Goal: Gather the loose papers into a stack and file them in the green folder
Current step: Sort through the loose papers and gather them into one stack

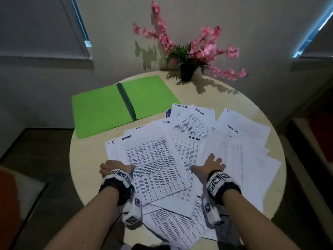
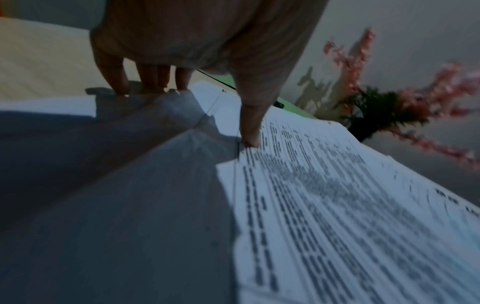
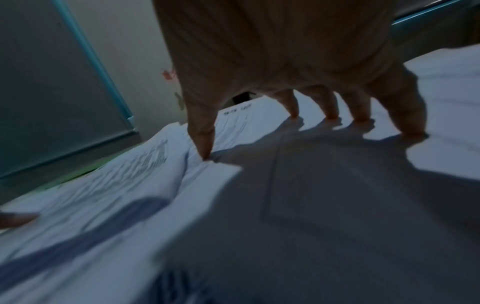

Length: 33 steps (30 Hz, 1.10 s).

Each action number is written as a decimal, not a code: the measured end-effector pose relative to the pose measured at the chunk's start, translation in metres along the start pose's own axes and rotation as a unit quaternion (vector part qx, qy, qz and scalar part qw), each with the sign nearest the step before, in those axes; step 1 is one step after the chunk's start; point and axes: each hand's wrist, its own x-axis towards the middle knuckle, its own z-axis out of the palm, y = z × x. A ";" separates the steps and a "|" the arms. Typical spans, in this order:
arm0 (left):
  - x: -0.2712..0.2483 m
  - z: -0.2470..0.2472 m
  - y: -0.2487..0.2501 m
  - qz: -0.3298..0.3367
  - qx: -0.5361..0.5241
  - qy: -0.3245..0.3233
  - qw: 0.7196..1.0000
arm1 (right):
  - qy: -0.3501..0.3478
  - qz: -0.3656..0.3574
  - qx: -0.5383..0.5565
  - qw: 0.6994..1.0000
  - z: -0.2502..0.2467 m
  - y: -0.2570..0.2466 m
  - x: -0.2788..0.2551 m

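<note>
Nearest, both forearms reach over the round table (image 1: 84, 159). The left hand (image 1: 115, 167) rests at the left edge of the loose papers (image 1: 180, 150), fingertips (image 2: 153, 82) and thumb pressing down, gripping nothing. The right hand (image 1: 210, 166) lies spread flat on the sheets, fingers (image 3: 332, 107) straight, tips touching paper. The printed pages fan out, overlapping, across the middle and right of the tabletop. Beyond them the green folder (image 1: 111, 105) lies open, its near right corner under the sheets. Farthest, a potted pink-flowered plant (image 1: 187, 69) stands by the wall.
</note>
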 end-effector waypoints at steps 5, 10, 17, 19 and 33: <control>-0.002 0.003 0.001 0.004 -0.084 0.053 0.995 | 0.107 -0.006 -0.059 0.992 0.007 -0.006 0.002; 0.014 -0.011 -0.014 0.111 -0.159 0.058 0.979 | 0.118 -0.036 0.024 0.992 -0.025 0.007 0.013; 0.026 -0.021 -0.020 0.107 -0.164 0.037 0.980 | 0.046 -0.269 0.060 0.960 0.012 -0.077 -0.051; 0.025 -0.020 -0.020 0.116 -0.141 0.034 0.983 | -0.063 -0.288 0.026 0.955 0.042 -0.094 -0.064; 0.034 -0.005 -0.032 0.135 -0.226 -0.037 0.964 | 0.035 -0.085 0.203 0.975 0.070 -0.078 -0.042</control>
